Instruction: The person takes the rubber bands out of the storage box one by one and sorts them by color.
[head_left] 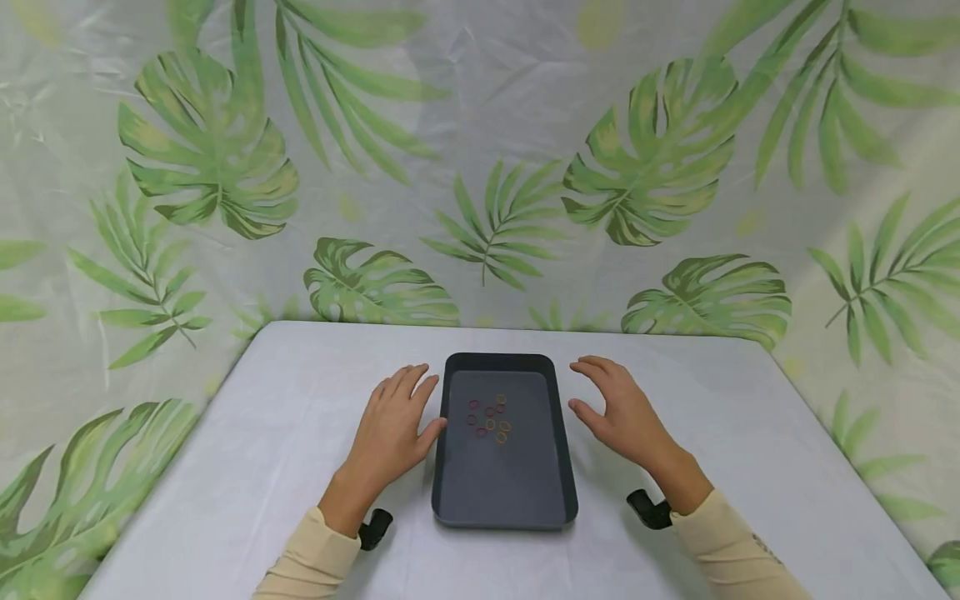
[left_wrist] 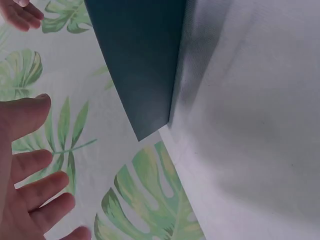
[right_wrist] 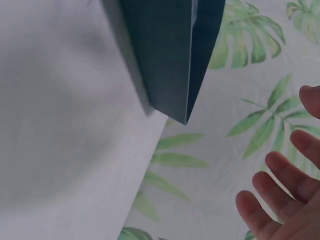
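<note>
Now then, both hands are free of any load: the left hand (head_left: 396, 421) spreads relaxed fingers by one long side of a dark grey, rectangular, shallow-walled tray (head_left: 510, 492), and the right hand (head_left: 626, 415) mirrors it, apart from the opposite side, fingers gently bent, nothing grasped. The left thumb overlaps the rim from the head view, yet the left wrist view shows a gap beside the wall. And the tray sits on the white cloth-covered table (head_left: 660, 383), between the two hands, one short end towards the person.

Inside, a little towards the far end, lies a loose scatter of small, thin, red-pink rings (head_left: 490, 412) and small, thin, orange-yellow rings (head_left: 505, 427), some nearly touching. Material? Too small to tell; they look feather-light, perhaps springy, and I'd expect them to skid on that smooth floor under a clumsy nudge. Best hold, I'd judge: thumb and fingertip across one band, or a fingertip pressed down to drag it clear before pinching.

As for the tray, its walls look stiff and straight, sturdy rather than fragile, probably fairly light. Two palms midway along the long walls would suit it, kept level, or those rings could slide.
</note>
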